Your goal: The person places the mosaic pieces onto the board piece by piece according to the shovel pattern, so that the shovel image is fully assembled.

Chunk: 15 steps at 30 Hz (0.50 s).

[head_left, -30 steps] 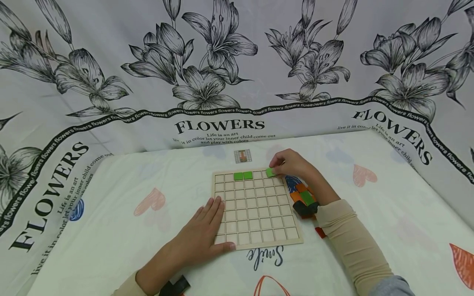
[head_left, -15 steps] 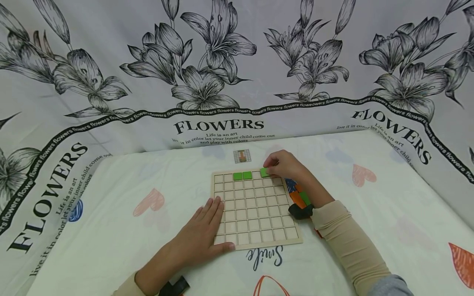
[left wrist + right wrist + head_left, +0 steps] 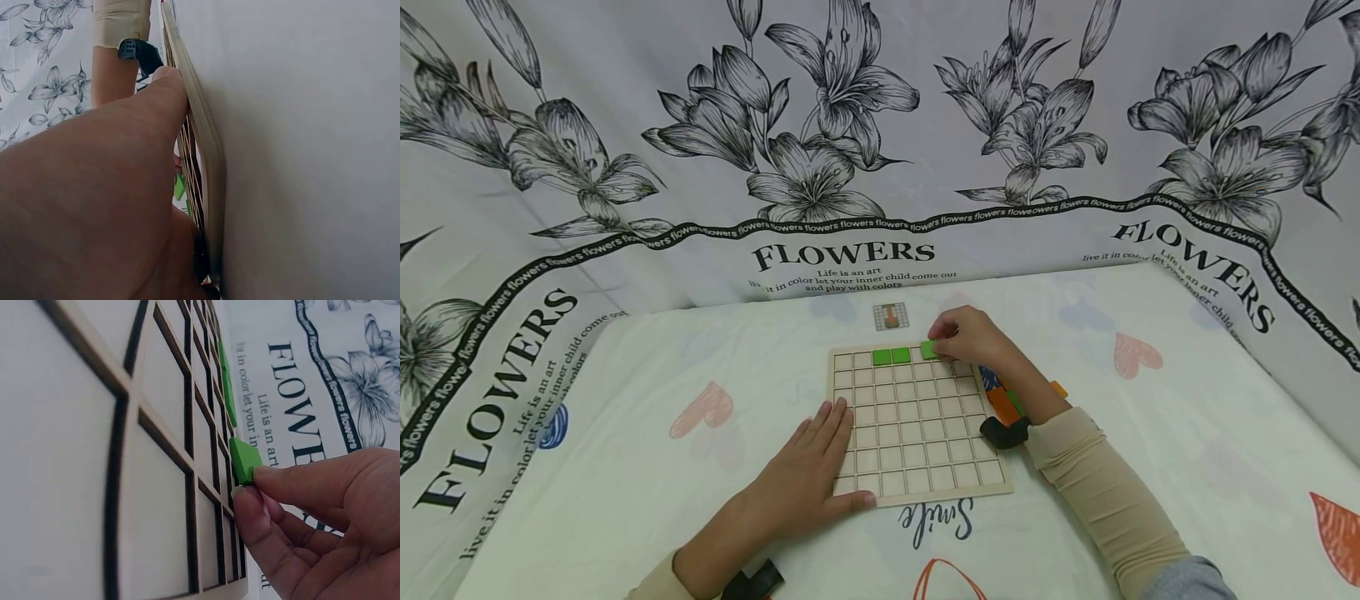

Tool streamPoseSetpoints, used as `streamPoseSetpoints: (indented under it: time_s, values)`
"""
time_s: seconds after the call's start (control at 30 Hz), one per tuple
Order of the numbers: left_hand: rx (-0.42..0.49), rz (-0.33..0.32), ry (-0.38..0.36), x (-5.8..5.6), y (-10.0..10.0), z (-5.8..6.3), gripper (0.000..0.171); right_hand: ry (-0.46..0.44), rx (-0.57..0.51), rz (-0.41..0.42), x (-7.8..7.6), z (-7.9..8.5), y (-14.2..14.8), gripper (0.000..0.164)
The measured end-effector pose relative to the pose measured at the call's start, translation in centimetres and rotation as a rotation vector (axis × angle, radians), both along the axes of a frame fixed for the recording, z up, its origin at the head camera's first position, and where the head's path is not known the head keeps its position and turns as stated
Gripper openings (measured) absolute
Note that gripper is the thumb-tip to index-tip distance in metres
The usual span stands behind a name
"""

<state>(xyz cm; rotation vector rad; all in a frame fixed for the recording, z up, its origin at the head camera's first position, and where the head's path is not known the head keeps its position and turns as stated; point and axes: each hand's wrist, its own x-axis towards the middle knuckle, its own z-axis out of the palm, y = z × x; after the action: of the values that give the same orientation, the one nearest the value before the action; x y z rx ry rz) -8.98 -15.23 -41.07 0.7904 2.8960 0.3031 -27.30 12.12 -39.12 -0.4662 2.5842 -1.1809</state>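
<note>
A wooden grid board (image 3: 908, 410) lies flat on the cloth. Two green square tiles (image 3: 891, 357) sit side by side in its far row. Between thumb and fingers, my right hand (image 3: 973, 335) pinches another green tile (image 3: 245, 460) at that same row; in the right wrist view it is tilted over the grid. My left hand (image 3: 808, 467) rests with straight fingers on the board's left edge, its thumb at the near left corner. In the left wrist view the left hand (image 3: 119, 169) hides much of the board (image 3: 209, 144).
Orange, green and other coloured tiles (image 3: 1002, 407) lie beside the board's right edge, partly hidden by the right forearm and its black wrist camera (image 3: 1004, 432). A small pattern card (image 3: 891, 317) lies behind the board. A flower-printed cloth (image 3: 850, 150) hangs at the back.
My right hand has moved left along the far row with the pinched green tile, closer to the two placed tiles. The left hand has stayed on the board.
</note>
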Motion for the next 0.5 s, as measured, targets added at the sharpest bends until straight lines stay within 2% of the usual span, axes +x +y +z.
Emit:
streamPoseSetpoints:
  time_s: [0.17, 0.5]
  values:
    - [-0.007, 0.005, 0.001, -0.02, -0.06, -0.15, 0.107, 0.040, 0.025, 0.006, -0.03, -0.22, -0.32, 0.007]
    - [-0.015, 0.005, -0.001, -0.05, -0.04, -0.15, 0.106, 0.037, 0.032, 0.013, 0.02, -0.31, -0.93, 0.007]
